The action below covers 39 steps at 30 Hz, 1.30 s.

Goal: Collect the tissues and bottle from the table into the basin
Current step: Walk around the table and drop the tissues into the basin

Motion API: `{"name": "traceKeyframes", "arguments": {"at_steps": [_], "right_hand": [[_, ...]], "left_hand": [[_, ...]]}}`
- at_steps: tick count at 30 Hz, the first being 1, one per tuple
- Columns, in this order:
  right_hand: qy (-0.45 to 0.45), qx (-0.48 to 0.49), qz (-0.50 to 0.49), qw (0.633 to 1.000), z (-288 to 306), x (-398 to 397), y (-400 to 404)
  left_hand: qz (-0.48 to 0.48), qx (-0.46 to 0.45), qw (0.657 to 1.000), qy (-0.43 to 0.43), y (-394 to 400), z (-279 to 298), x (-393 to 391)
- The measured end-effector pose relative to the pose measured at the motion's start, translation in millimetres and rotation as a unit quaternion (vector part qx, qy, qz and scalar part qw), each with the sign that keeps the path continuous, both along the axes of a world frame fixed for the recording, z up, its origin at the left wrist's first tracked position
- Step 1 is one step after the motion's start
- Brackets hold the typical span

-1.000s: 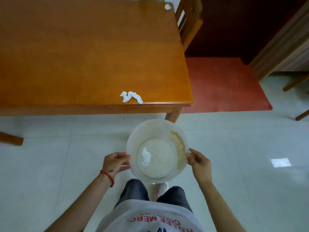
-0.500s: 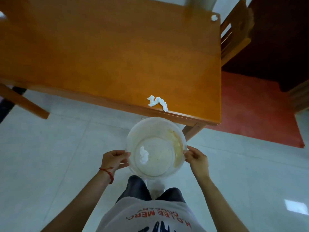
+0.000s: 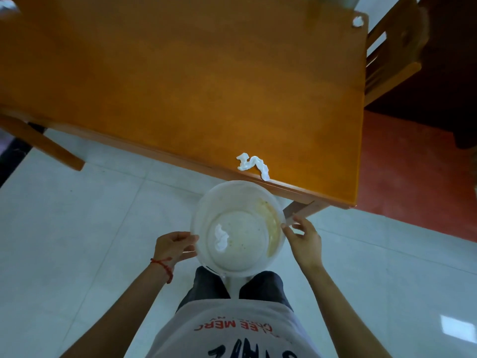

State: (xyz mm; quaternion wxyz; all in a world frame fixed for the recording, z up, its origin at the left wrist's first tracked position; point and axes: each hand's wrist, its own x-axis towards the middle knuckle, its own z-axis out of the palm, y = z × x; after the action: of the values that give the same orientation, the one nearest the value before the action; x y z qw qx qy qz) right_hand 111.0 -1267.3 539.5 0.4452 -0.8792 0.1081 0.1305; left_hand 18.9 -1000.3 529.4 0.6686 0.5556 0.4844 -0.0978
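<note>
While both hands hold basin [image 3: 238, 226] by rim, left grip [image 3: 174, 245] and right grip [image 3: 305, 240] clamped, twisted tissue [image 3: 253, 165] lies at counter [image 3: 180, 73] near edge, just beyond basin, long axis along edge, nearer right hand; second tissue [image 3: 358, 21] far corner; one tissue [image 3: 221, 239] in basin

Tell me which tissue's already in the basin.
The small crumpled tissue on the basin floor; the twisted tissue and far-corner tissue are on the table.

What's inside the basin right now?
The basin holds one crumpled white tissue on its bottom, plus a brownish smear along its right wall. No bottle is inside. Nothing covers the interior.
</note>
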Motion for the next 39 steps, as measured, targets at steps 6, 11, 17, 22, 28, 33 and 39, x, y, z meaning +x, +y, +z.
{"name": "traceKeyframes", "arguments": {"at_steps": [6,11,17,22,28,33,39], "right_hand": [[-0.099,-0.042,0.133,0.985,19.1,65.8,38.0],[-0.110,-0.047,0.192,0.974,15.8,107.3,74.5],[-0.093,-0.096,0.221,0.966,-1.8,134.6,96.0],[-0.098,-0.109,0.218,0.965,-7.6,145.4,99.0],[-0.114,-0.035,0.210,0.970,4.4,117.5,94.1],[-0.100,-0.017,0.223,0.970,5.3,66.9,79.4],[-0.064,-0.006,0.205,0.977,0.7,15.3,48.6]], "left_hand": [[0.033,-0.010,0.999,0.003,-4.5,-3.2,-3.8],[0.054,-0.012,0.998,0.002,-7.8,-4.5,-5.3],[0.070,-0.014,0.997,0.000,-5.8,-4.3,-1.3],[0.076,-0.014,0.997,0.002,-5.8,-5.3,-0.1],[0.065,-0.014,0.998,-0.003,-5.1,-6.2,-0.7],[0.050,-0.006,0.999,-0.003,-3.3,-6.9,-0.7],[0.020,-0.005,1.000,-0.009,-2.0,-8.2,-7.9]]}}
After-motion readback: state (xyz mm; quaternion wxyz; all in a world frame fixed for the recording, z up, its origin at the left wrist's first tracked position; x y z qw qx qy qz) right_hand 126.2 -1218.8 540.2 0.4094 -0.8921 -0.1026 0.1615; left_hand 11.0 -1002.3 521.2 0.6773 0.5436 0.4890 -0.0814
